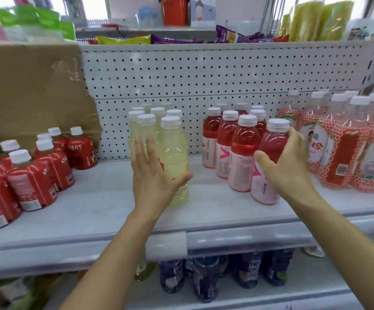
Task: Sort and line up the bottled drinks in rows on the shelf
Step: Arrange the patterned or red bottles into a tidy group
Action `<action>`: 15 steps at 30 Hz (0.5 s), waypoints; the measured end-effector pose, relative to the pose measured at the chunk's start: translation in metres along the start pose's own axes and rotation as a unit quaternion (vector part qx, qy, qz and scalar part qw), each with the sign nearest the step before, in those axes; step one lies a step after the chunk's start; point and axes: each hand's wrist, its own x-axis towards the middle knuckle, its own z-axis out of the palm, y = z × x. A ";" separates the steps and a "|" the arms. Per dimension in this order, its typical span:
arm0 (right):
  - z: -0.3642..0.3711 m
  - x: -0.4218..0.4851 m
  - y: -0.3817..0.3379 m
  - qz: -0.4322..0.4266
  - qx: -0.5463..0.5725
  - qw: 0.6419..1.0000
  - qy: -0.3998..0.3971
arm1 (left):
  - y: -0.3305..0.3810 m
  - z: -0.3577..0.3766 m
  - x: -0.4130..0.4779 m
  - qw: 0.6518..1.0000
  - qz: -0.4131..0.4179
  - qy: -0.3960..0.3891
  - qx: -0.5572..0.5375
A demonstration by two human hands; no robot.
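The right hand [291, 168] grips the front red-drink plastic bottle [273, 144]. The left hand [154, 177], fingers spread flat, presses the pale-yellow plastic bottle [174, 153] left of it. A hard push could topple the red bottles behind [242, 139].

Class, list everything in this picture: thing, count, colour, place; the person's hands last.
yellow drink bottles: about eight, pale yellow, white caps, shelf centre
red drink bottles: about eight, red, pink labels, centre right
red-labelled bottles: about eight, white caps, shelf left
patterned-label bottles: several, pink and red, shelf right
cardboard: one, brown, against the back panel, left
pegboard back panel: one, white, behind the bottles
shelf: one, pale grey
dark bottles: several, lower shelf
snack packets: several, yellow and purple, upper shelf
left hand: fingers straight against the yellow drink bottles
right hand: grips the front red drink bottle
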 end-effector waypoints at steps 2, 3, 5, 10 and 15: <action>0.008 -0.009 -0.005 -0.053 -0.022 0.997 0.057 | -0.005 -0.004 -0.003 1.000 0.000 -0.010 -0.001; 0.013 -0.013 -0.008 -0.092 -0.034 0.992 0.079 | -0.007 -0.006 -0.004 1.000 0.002 -0.013 0.004; 0.024 -0.019 -0.014 -0.167 -0.049 0.980 0.093 | -0.010 -0.010 -0.006 1.000 0.014 -0.010 0.018; 0.033 -0.015 -0.023 -0.231 -0.053 0.968 0.082 | 0.013 -0.022 -0.005 0.989 0.141 0.043 0.005; 0.008 -0.011 -0.009 -0.283 -0.068 0.955 0.057 | 0.050 -0.023 -0.015 0.964 0.261 0.000 -0.049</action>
